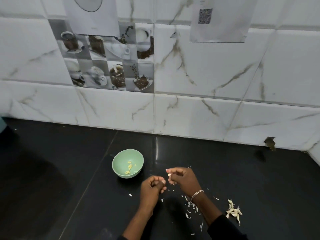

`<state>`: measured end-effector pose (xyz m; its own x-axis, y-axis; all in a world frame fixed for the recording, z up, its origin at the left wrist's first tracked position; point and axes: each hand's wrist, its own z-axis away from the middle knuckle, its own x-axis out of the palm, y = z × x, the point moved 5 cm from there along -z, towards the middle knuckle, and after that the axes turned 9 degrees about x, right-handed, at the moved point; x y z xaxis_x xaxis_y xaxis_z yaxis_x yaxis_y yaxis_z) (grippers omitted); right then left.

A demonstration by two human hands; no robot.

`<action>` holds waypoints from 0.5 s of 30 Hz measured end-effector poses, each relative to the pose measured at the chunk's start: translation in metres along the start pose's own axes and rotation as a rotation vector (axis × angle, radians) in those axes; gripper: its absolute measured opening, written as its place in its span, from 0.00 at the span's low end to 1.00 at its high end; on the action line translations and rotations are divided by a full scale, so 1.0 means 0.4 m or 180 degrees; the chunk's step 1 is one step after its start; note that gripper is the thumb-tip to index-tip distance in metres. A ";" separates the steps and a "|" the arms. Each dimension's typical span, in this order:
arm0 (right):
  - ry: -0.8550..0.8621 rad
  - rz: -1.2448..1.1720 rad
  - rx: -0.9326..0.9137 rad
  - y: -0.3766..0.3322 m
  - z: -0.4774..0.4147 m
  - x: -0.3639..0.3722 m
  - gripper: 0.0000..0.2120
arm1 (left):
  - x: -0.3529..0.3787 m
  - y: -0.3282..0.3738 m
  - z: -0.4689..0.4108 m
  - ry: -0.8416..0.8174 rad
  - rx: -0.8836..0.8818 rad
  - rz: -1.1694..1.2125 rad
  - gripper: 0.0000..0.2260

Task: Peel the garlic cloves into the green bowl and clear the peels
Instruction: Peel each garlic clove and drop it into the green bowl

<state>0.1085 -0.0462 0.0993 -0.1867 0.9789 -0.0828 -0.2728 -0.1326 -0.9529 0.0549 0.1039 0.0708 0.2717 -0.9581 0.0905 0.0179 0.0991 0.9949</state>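
White papery peels (189,205) litter the black counter (69,170), lower centre. The right hand (185,179) pinches a pale garlic clove (169,175). The left hand (152,186) curls beside it, hold unclear. Mid-peel, I judge; next, strip the skin and drop the clove into the round green bowl (121,156), centre-left.

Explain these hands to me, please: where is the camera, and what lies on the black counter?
No machine here: a person works with bare hands, and one camera worn on the head looks down at them. The right hand pinches a garlic clove; the left hand is curled beside it, and whether it holds anything I cannot tell. On the black counter are a green bowl with peeled cloves, loose peels and a pile of cloves, seemingly unpeeled.
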 end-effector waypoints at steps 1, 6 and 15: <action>-0.0021 -0.0013 -0.0033 -0.004 0.000 0.012 0.10 | -0.010 0.004 0.000 0.0042 0.0019 0.0071 0.03; -0.0050 0.0059 -0.0357 -0.027 0.004 0.053 0.08 | -0.042 0.044 -0.010 0.0130 0.0251 0.0283 0.05; 0.0253 0.0197 -0.0700 -0.070 0.050 0.009 0.03 | 0.014 0.089 -0.028 -0.0028 0.0415 0.0487 0.02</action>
<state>0.0965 -0.0422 0.1317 -0.1193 0.9803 -0.1575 -0.0493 -0.1643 -0.9852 0.0678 0.1051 0.1064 0.2533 -0.9369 0.2408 -0.1480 0.2085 0.9668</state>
